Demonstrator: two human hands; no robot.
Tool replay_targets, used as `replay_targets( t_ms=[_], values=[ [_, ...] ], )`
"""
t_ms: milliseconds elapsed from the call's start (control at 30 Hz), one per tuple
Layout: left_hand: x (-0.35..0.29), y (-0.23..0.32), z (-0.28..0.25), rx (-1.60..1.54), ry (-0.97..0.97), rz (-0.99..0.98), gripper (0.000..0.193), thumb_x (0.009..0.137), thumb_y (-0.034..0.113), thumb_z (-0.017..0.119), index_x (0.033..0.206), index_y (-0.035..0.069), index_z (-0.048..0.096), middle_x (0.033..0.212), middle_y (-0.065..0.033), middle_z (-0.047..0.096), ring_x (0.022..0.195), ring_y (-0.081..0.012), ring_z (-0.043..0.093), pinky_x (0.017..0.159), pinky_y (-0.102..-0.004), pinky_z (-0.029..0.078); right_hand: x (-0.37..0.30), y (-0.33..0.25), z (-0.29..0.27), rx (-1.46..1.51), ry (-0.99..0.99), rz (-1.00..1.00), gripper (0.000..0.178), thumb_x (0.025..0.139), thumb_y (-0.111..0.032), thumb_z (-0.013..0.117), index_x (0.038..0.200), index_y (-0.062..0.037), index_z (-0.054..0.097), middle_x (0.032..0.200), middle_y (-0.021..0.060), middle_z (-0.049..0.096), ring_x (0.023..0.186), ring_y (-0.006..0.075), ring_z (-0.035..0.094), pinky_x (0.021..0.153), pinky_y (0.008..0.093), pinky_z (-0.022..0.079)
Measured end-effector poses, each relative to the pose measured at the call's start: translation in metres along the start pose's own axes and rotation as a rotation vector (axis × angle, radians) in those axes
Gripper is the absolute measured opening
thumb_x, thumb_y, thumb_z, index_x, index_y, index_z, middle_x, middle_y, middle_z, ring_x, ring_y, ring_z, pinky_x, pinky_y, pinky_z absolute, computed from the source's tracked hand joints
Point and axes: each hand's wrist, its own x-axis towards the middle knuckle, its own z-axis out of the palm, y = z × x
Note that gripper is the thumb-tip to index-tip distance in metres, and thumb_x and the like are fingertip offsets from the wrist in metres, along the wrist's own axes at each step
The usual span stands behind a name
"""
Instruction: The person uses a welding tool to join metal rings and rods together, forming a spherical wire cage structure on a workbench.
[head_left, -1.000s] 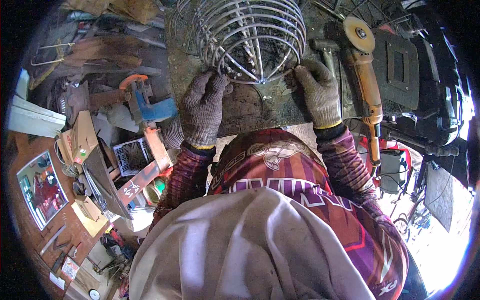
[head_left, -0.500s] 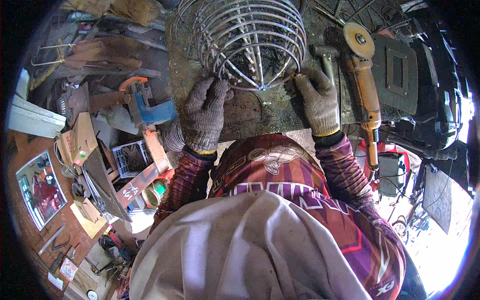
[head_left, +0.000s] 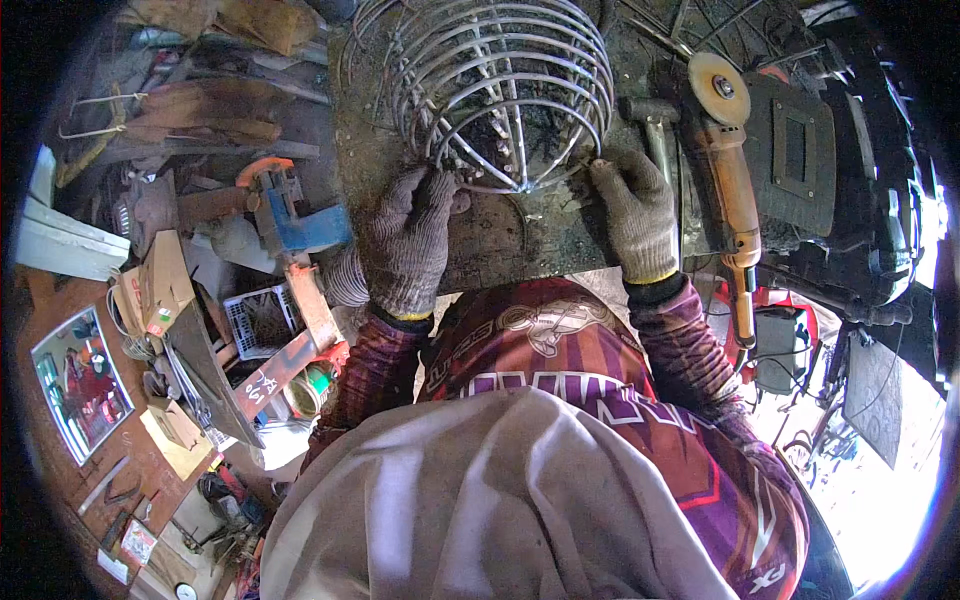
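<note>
A rounded cage of bent metal rods (head_left: 515, 100), its curved hoops joined by straight ribs, lies on the dark, worn workbench (head_left: 490, 240). My left hand (head_left: 410, 240), in a grey knit glove, grips the cage's near left edge with fingers curled. On the near right edge, my right hand (head_left: 637, 212), gloved alike, pinches the rod between thumb and fingers. The ribs meet at a joint on the near rim, midway between my hands. Beside my right hand lies a hammer (head_left: 655, 125) with a metal handle.
An angle grinder (head_left: 735, 185) with a tan disc lies to the right, next to a dark plate with a rectangular frame (head_left: 795, 135). Loose rods (head_left: 690, 30) cover the far right. Left of the bench are a blue clamp-like tool (head_left: 300, 220) and a white crate (head_left: 262, 320).
The view has shifted slightly, and the cage's near rim appears a little lower between my hands. Both hands keep their hold on it.
</note>
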Motion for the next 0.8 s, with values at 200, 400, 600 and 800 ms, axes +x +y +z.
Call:
replay_targets(
  t_ms=[200, 400, 600, 800],
  values=[
    [-0.001, -0.004, 0.000, 0.076, 0.005, -0.016, 0.019, 0.096, 0.009, 0.061, 0.113, -0.001, 0.061, 0.100, -0.0069, 0.068, 0.084, -0.0131, 0.067, 0.076, -0.0269, 0.054, -0.002, -0.005, 0.002, 0.102, 0.001, 0.095, 0.017, 0.092, -0.010, 0.065, 0.105, 0.0010, 0.067, 0.090, 0.0050, 0.069, 0.079, 0.0105, 0.062, 0.074, 0.0246, 0.050],
    [-0.004, 0.003, 0.005, 0.049, 0.057, 0.011, 0.024, 0.096, 0.012, 0.061, 0.113, -0.004, 0.062, 0.102, -0.0135, 0.070, 0.086, -0.0185, 0.069, 0.076, -0.0289, 0.055, 0.001, 0.001, -0.001, 0.030, -0.021, 0.063, 0.018, 0.093, -0.010, 0.064, 0.107, 0.0014, 0.066, 0.089, 0.0050, 0.069, 0.079, 0.0107, 0.062, 0.073, 0.0247, 0.050],
    [-0.003, 0.004, 0.006, 0.014, 0.039, -0.004, 0.023, 0.095, 0.011, 0.062, 0.113, -0.004, 0.062, 0.103, -0.0125, 0.069, 0.085, -0.0177, 0.069, 0.074, -0.0285, 0.056, 0.002, 0.002, 0.000, 0.056, -0.007, 0.051, 0.020, 0.092, -0.011, 0.064, 0.108, 0.0015, 0.066, 0.090, 0.0053, 0.069, 0.080, 0.0103, 0.062, 0.072, 0.0247, 0.050],
    [-0.003, -0.003, 0.005, 0.005, 0.065, 0.045, 0.024, 0.094, 0.009, 0.062, 0.114, -0.005, 0.062, 0.103, -0.0137, 0.069, 0.084, -0.0188, 0.069, 0.074, -0.0293, 0.057, 0.001, 0.002, 0.001, 0.086, -0.004, 0.077, 0.020, 0.092, -0.011, 0.065, 0.108, 0.0017, 0.066, 0.091, 0.0057, 0.069, 0.080, 0.0104, 0.062, 0.073, 0.0249, 0.050]
  ],
)
